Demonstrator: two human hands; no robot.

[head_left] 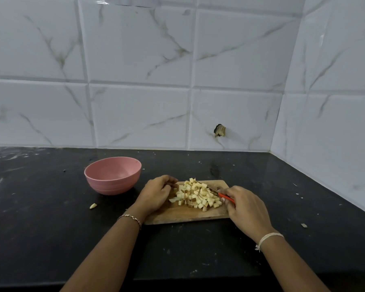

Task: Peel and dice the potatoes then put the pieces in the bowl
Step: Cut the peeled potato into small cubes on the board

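Lying heaped on the wooden cutting board (183,216), the diced potato pieces (196,196) sit between both hands. The right hand (247,209) grips the orange handle of a small knife (216,192), whose blade lies against the far right side of the heap. The left hand (156,194) rests at the heap's left edge with its fingers curled; whether they hold any piece cannot be told. A pink bowl (113,175) stands upright on the black surface (40,228), left of the board and apart from it. One stray potato scrap (93,205) lies on the surface near the bowl's front.
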